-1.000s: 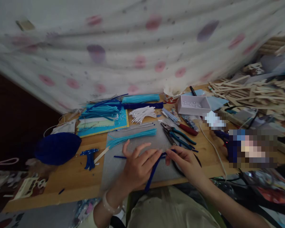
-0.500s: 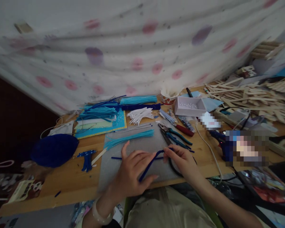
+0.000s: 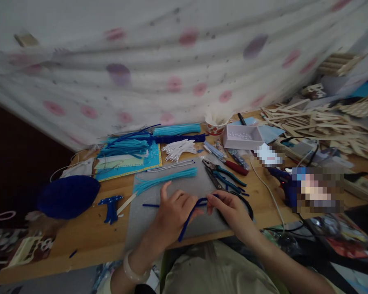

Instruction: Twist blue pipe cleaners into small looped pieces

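Note:
Above the grey mat (image 3: 168,228), a dark blue pipe cleaner (image 3: 184,230) is bent, one part hanging down by my left palm. My left hand (image 3: 173,214) has its fingers curled against the pipe cleaner near the bend, the index finger raised. Between thumb and fingertips, my right hand (image 3: 230,206) pinches the other end. Another dark blue stem (image 3: 150,205) lies on the mat, partly hidden behind my left hand. Just beyond my right hand are pliers (image 3: 223,173) and black-handled scissors (image 3: 248,206), the latter partly covered by that hand.
Light blue pipe cleaners (image 3: 168,178) and white stems (image 3: 179,150) lie beyond my hands. A white box of beads (image 3: 243,139) stands behind the pliers. To the left sit a blue oval piece (image 3: 69,197) and a small blue bundle (image 3: 111,209). Wooden sticks (image 3: 313,126) are piled at right.
My left hand's fingers have closed in on the pipe cleaner from a more spread pose. My right hand has shifted slightly left, closer to it. The view has moved a little.

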`<state>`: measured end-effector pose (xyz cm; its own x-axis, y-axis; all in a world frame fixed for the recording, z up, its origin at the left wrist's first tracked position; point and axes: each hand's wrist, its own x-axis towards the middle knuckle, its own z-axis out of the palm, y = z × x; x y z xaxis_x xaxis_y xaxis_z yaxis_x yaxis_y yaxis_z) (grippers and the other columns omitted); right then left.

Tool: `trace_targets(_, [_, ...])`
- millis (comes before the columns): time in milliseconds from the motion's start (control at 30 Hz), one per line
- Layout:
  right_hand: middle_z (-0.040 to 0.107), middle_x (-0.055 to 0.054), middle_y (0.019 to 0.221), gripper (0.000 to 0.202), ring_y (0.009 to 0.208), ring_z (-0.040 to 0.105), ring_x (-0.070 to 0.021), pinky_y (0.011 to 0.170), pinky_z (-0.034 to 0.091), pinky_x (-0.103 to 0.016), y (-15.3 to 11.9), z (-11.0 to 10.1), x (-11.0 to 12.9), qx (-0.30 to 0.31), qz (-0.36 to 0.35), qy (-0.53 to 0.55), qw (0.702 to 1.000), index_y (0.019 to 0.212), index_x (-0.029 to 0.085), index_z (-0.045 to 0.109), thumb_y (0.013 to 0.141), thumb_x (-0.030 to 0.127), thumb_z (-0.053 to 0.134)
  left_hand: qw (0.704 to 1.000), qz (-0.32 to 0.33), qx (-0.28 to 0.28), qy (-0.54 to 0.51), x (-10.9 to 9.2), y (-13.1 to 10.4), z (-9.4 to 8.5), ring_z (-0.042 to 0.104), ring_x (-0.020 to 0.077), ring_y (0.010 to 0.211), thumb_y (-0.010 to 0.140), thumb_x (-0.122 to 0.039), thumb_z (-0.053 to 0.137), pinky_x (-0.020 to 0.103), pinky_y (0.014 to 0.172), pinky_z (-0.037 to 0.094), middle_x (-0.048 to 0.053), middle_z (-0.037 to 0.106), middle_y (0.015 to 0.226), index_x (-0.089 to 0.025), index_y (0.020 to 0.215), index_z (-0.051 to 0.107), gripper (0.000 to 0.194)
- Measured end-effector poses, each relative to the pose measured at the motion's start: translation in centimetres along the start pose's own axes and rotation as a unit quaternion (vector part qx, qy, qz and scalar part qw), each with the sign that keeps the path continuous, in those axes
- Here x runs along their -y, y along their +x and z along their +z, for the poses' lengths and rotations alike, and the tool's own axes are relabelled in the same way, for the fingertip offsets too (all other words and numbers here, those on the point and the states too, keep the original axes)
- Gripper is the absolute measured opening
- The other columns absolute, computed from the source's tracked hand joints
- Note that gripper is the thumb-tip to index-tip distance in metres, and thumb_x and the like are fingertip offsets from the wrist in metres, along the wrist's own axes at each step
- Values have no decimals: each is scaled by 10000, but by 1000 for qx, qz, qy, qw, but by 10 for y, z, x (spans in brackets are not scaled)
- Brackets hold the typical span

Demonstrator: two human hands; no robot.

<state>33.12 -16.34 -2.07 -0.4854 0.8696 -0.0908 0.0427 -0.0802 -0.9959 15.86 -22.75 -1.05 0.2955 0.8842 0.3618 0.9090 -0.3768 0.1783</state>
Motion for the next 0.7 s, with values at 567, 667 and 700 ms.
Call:
trace_targets(567, [635,-1,596,382,605,569,-158,604,403,-268,-6,-5,1,2,-95,-144,985,587,197,639,899,391,536,984,-51,80,-153,2,-1,-2,615,195,783,1008,-357,366,453,936,351,42,700,835,-184,925,611,311])
trace_targets(667, [636,-4,628,371,623,573,-158,619,415,-274,-8,-2,-1,-4,-118,-143,983,620,196,640,921,379,525,962,-101,19,-255,-4,0,2,554,165,708,1001,-329,377,337,796,386,7,615,691,-191,748,589,358])
trace_targets(700, [635,-6,640,362,644,579,-161,640,421,-281,-9,-2,-2,-6,-136,-150,979,629,198,636,929,366,520,942,-140,8,-305,-7,0,1,543,161,704,988,-327,403,311,756,385,2,591,670,-192,710,581,357])
